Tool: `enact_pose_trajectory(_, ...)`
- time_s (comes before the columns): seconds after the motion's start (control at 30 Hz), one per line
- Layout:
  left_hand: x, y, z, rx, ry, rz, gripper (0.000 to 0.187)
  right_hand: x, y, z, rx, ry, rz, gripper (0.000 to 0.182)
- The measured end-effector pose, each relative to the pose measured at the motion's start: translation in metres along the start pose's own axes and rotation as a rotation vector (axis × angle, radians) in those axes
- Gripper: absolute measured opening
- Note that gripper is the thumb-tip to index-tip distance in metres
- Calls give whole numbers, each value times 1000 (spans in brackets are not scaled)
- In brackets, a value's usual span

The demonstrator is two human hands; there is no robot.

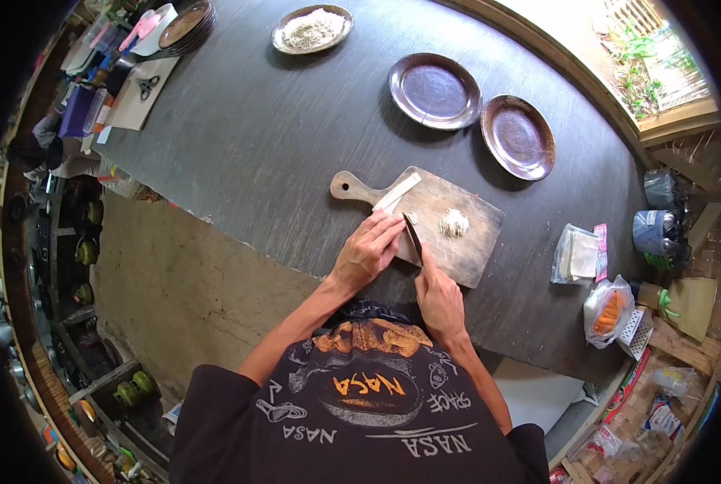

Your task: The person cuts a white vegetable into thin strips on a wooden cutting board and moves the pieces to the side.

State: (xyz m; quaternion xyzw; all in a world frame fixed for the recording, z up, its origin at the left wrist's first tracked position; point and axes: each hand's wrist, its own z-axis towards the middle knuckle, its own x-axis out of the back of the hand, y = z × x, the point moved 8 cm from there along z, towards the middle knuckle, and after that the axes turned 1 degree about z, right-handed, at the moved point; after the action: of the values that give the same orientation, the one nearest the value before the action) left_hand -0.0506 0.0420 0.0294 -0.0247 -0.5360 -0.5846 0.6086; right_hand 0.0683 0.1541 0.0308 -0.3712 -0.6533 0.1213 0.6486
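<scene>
On the dark table lies a wooden cutting board (479, 256) with its handle to the left. My left hand (368, 248) is closed, its fingertips pressing a pale, flat, folded-looking strip (401, 190) onto the board; the far end of the strip sticks out beyond the fingers. In my right hand (439, 300) is a dark-bladed knife (412, 234), the blade right beside the left fingertips. A few thin cut shreds lie by the blade. Farther right on the board sits a small heap of white shreds (453, 223).
Two brown plates, one larger (434, 90) and one smaller (518, 137), stand beyond the board. A plate of white powder (313, 29) is at the back. To the right are a bag of carrots (609, 311), a grater (636, 331) and a plastic packet (576, 255). Scissors (146, 87) lie far left.
</scene>
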Motion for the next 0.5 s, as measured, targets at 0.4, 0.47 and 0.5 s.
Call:
enact_pose_trajectory(0.4,0,0,-2,-27,-6,48,33,0,7,-7,-95,-97,22,64)
enact_pose_trajectory(0.47,-1,-2,-3,-22,-13,21,34,-1,8,-6,-37,-47,23,68)
enact_pose_trajectory(0.5,-2,-1,-2,-23,-13,18,34,-2,9,-6,-39,-46,21,68)
